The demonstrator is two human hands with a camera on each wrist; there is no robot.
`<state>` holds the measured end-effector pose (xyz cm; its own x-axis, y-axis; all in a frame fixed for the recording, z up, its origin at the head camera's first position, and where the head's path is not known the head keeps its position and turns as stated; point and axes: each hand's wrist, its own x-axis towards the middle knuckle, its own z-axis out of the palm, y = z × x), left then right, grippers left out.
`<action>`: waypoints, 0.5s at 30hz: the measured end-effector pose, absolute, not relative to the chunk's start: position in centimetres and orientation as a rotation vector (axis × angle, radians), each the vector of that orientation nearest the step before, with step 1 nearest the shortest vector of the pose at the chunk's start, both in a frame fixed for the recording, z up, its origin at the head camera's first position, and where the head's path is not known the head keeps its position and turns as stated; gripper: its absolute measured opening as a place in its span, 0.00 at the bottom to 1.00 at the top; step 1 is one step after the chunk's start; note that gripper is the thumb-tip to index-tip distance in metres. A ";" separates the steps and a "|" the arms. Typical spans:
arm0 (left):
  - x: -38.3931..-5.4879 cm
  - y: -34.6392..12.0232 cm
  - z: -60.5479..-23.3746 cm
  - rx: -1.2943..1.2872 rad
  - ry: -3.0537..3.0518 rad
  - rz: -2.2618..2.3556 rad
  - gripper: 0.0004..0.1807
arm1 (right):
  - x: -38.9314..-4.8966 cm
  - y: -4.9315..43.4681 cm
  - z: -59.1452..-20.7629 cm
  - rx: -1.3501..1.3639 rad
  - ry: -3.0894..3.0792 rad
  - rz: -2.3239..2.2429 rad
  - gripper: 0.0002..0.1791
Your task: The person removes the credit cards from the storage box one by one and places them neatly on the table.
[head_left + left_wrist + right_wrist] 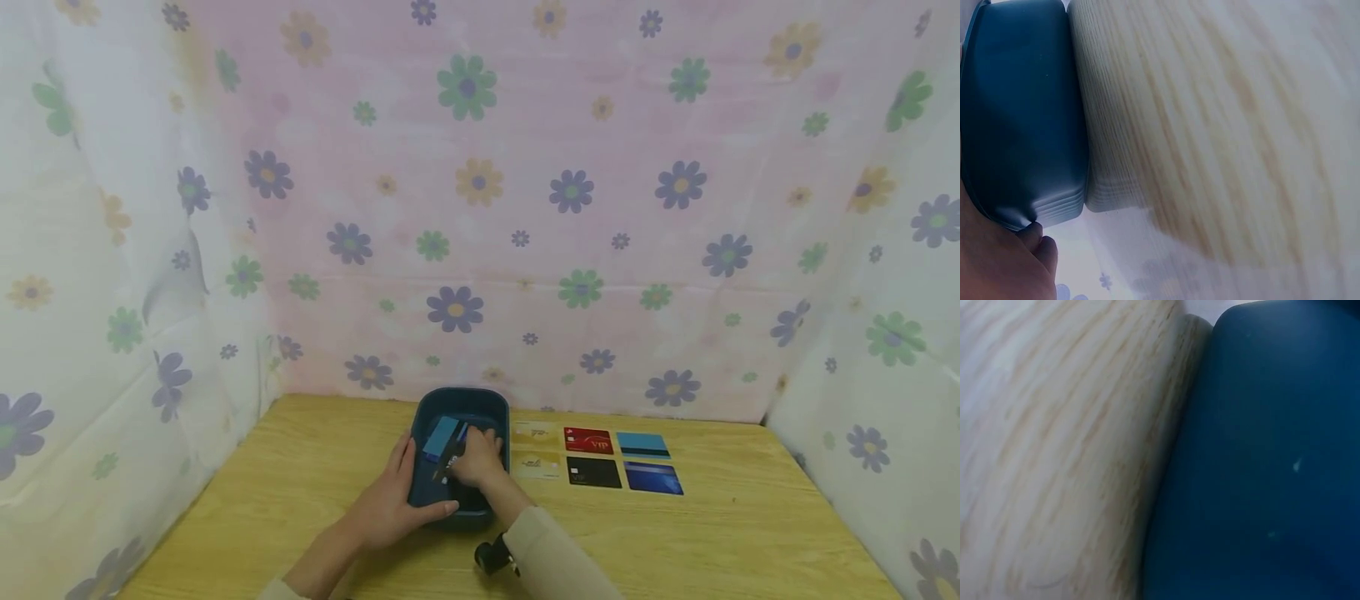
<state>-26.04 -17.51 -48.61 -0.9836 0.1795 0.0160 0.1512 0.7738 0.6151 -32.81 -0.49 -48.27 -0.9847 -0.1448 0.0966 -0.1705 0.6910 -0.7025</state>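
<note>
A dark blue plastic bin stands on the table, its outer wall filling much of both wrist views. My left hand grips its left side, thumb across the near end and fingers along the outside; curled fingertips show at a corner in the left wrist view. Inside the bin is my right hand, pinching a black card; its fingertips are partly hidden. Just left of that card lies a light blue card with a dark stripe, over a darker blue edge.
Right of the bin, cards lie in two rows: two pale gold cards, a red VIP card, a black VIP card, a striped light blue card and a dark blue card. Flowered cloth encloses the wooden table.
</note>
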 end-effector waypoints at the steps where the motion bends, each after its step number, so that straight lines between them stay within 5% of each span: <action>1: -26.1 -17.5 -48.7 0.267 2.919 0.999 0.71 | -32.8 -0.5 -48.2 0.273 -2.859 1.185 0.27; 6: -26.1 -17.5 -48.7 0.265 2.923 1.007 0.71 | -32.9 -0.5 -48.1 0.328 -2.872 1.133 0.17; 15: -26.3 -17.5 -48.7 0.264 2.920 0.988 0.71 | -32.9 -0.4 -48.0 0.367 -2.795 1.282 0.18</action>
